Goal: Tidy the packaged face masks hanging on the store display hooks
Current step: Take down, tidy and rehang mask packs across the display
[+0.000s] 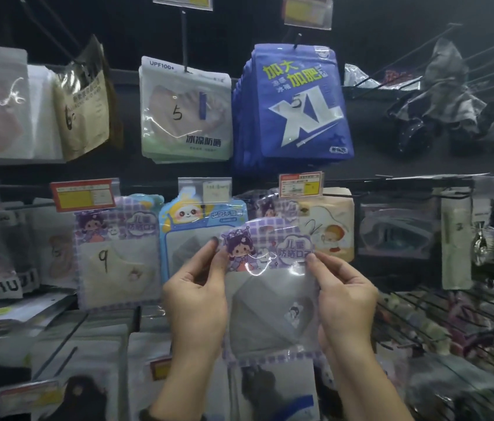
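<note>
A purple-checked children's mask pack [270, 293] with a cartoon girl on its header and a grey mask inside is held up in front of the middle row of hooks. My left hand [197, 296] grips its left edge, and my right hand [346, 296] pinches its upper right edge. It is off any hook. Behind it hang a matching purple pack marked 9 [118, 253], a blue panda pack [197, 226] and a cream pack [330, 229]. Above hang a white-green pack marked 5 [185, 110] and a stack of blue XL packs [297, 104].
Price tags [83, 194] sit at the hook tips along the black rail. More white and brown packs [84, 101] hang at the upper left. Wire racks with small items [452, 323] fill the right side. Lower rows of packs [100, 360] hang below my hands.
</note>
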